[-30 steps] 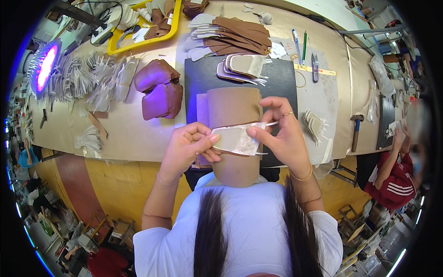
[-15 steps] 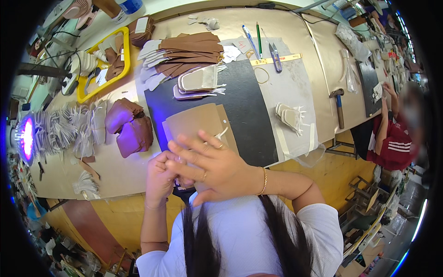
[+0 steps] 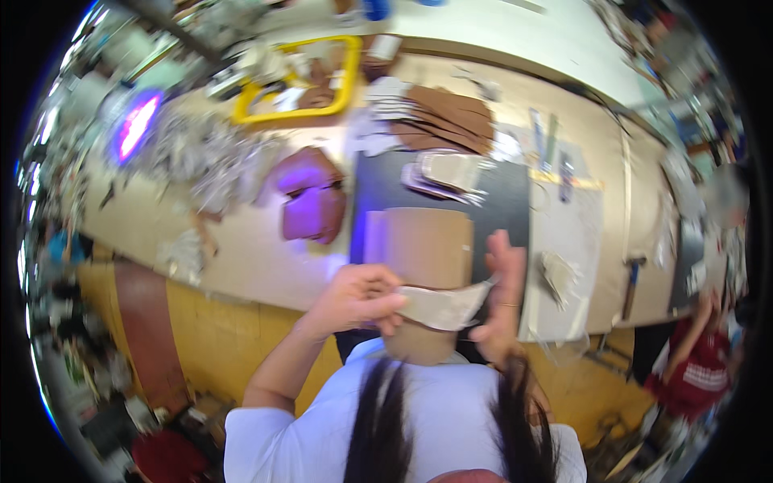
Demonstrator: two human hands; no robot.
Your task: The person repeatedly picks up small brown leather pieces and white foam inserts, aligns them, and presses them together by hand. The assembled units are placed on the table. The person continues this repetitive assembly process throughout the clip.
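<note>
Left hand point(image 3: 364, 296): we pinch the left end of the pale tapered piece point(image 3: 439, 309) | right hand point(image 3: 506, 299): spread wide at its other end (blurred; contact we cannot tell) | piece: above the tan curved sheet point(image 3: 431, 241) | risk: one-ended hold could let it twist or slip, we judge

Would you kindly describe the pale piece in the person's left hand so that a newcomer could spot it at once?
Start at the black mat, then find the tan board reaching from it toward the white shirt. Over that board, the left hand pinches the pale piece by its left end. Unlike the pale stack lying on the mat, it is hand-held.
</note>
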